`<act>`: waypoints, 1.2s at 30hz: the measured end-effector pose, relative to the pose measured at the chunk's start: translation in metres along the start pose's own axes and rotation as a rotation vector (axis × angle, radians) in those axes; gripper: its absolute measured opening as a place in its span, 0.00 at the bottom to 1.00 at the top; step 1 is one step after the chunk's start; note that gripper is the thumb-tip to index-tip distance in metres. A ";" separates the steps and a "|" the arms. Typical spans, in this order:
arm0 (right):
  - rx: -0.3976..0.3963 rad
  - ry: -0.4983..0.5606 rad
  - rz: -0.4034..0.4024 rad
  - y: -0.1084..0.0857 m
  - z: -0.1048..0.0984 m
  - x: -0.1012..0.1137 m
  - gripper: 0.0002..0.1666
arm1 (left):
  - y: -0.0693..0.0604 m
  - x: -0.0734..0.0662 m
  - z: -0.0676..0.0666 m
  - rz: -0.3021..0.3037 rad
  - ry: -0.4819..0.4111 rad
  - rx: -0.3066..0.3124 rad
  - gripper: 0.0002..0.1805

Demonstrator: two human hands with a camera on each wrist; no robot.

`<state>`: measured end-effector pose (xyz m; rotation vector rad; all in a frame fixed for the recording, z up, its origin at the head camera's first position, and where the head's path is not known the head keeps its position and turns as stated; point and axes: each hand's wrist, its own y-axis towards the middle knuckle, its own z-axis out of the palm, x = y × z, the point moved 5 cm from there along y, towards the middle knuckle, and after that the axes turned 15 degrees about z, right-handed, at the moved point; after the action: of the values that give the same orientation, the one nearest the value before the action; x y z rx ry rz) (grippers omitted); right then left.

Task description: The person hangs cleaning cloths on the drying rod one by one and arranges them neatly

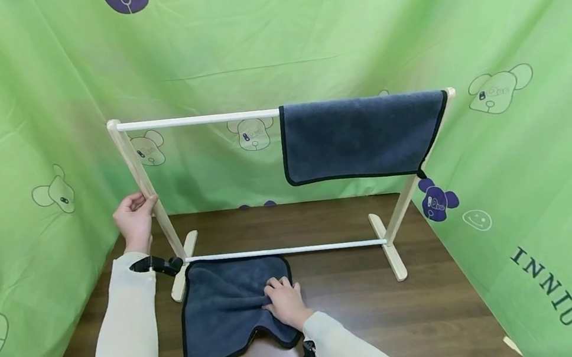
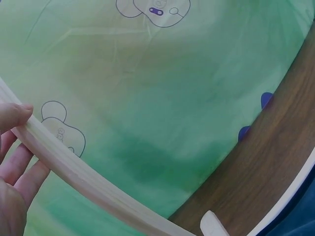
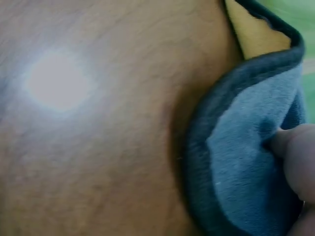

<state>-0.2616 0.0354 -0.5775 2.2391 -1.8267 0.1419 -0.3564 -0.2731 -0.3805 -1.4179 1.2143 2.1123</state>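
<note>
On the wooden surface my rack stands upright, its top bearing the draped towel; the loose towel lies in front; my left hand pinches the rack's left side, likely for steadiness, and my right hand grips the loose towel's bunched right part, seemingly for purchase

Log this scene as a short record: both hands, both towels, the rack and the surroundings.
Left hand: pinches the left post of the rack
Right hand: grips the lower towel
Lower towel: gray, black-edged, rumpled on the wooden surface
Upper towel: gray, hung over the top bar's right half
Rack: upright, pale
Surroundings: green curtain with cartoon prints
</note>
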 end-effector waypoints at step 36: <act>0.103 0.563 0.066 0.012 -0.016 -0.016 0.10 | 0.001 -0.004 -0.001 -0.012 0.001 0.033 0.13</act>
<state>-0.2753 0.0528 -0.5639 1.9274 -1.6012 0.8041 -0.3550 -0.2740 -0.3768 -1.4086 1.2328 2.0744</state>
